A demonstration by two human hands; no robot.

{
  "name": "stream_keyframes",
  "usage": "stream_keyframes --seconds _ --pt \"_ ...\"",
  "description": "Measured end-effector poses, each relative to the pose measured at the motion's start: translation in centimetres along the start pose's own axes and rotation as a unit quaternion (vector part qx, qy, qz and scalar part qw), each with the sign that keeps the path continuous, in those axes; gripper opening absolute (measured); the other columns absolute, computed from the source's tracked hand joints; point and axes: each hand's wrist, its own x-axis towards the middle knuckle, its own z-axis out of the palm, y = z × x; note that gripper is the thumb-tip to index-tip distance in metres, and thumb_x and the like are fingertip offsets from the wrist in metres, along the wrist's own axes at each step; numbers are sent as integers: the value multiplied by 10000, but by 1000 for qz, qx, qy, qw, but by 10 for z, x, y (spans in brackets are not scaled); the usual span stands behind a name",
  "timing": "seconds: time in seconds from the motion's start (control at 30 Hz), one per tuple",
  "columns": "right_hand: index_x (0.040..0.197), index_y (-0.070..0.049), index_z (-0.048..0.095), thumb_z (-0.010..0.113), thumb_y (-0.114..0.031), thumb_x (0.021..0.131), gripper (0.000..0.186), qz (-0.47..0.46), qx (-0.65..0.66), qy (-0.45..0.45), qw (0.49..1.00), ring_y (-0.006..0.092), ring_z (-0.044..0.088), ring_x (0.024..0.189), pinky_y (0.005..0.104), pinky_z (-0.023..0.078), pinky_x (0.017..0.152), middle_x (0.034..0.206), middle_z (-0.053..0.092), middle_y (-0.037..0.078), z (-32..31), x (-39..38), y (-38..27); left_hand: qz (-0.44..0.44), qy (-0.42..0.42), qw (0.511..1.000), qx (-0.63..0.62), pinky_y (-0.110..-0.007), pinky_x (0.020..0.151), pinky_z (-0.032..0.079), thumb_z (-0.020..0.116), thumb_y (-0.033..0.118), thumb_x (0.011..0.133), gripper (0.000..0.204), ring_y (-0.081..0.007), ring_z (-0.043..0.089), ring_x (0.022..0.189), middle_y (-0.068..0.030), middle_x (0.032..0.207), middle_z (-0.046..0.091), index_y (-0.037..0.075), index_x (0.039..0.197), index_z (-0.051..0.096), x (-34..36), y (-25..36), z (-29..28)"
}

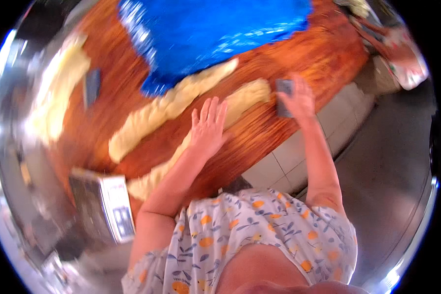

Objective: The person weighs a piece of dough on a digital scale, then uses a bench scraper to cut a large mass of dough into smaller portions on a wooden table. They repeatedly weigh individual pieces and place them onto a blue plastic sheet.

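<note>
My left hand point(208, 127) lies over a long strip of pale dough point(250, 93), fingers stretched out. At the right end of that strip my right hand point(301, 100) grips a flat grey scraper point(284, 87), its details blurred. A second dough strip point(142, 127) runs alongside, just below a crinkled blue plastic sheet point(215, 27). The wooden board point(328, 59) bears all of these.
More dough point(59, 88) lies at the far left beside another grey scraper point(92, 85). A metal scale point(100, 203) stands at the lower left. Blurred items point(402, 59) are at the upper right, and a tiled surface point(284, 161) shows below the board's edge.
</note>
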Motion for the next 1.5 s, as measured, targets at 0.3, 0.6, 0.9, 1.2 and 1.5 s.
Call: stream_keyframes --seconds 0.3,0.6,0.9,1.2,1.5 --pt "1326 26 469 765 -287 788 689 90 61 -14 994 343 570 1117 430 459 954 1254 572 211 78 33 78 -118 15 992 -47 -528 1096 311 782 337 749 857 -370 329 1386 -181 1505 338 120 1460 355 -91 -53 30" --pt "1143 25 576 629 -24 856 295 274 528 -75 800 261 664 893 386 544 791 1044 656 136 63 23 54 -268 59 960 -50 -482 1075 358 890 282 586 951 -359 353 1348 -122 1433 419 170 1412 432 -298 -151 9" --pt "1204 -36 580 652 -122 887 337 298 668 34 681 291 641 983 435 542 801 1134 652 90 14 -40 -14 -310 141 929 -148 -455 920 436 860 211 635 735 -345 521 1050 -105 1158 572 142 1287 527 -346 -140 40" --pt "1261 -37 546 690 -193 854 460 107 612 -224 751 242 656 947 384 542 812 1120 659 63 28 -171 -255 -254 199 918 -232 -430 1091 335 870 194 646 904 -380 413 1299 -188 1406 460 59 1408 404 -370 -158 93" --pt "1006 16 480 623 -199 853 300 -361 92 -188 909 398 663 700 501 517 631 749 658 230 58 -292 -414 -271 312 864 -287 -444 1102 334 884 170 623 938 -385 406 1319 -192 1432 437 7 1404 392 -394 -145 88"
